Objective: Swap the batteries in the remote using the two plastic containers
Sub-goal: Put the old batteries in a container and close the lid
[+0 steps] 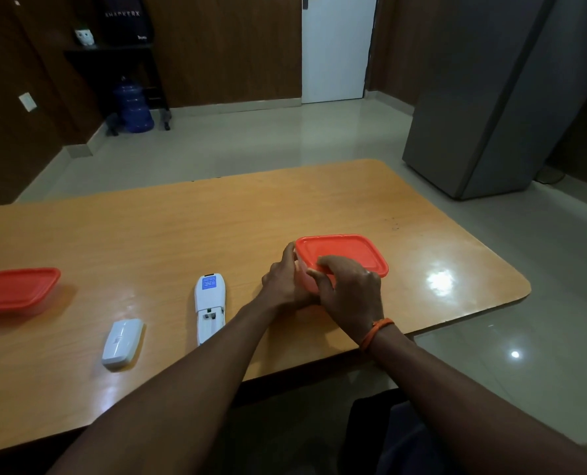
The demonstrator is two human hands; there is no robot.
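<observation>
Both hands are on a red-lidded container [350, 250] that sits on the right part of the wooden surface [182, 228]. The left hand [282, 286] grips its left side with curled fingers [288, 255]. The right hand [350, 293], with an orange band [376, 332] at the wrist, curls its fingers over the front rim. To the left, the white remote [210, 303] lies face down with its battery bay open. Its cover [122, 342] lies further left. A second container [16, 291] sits closed at the far left edge.
</observation>
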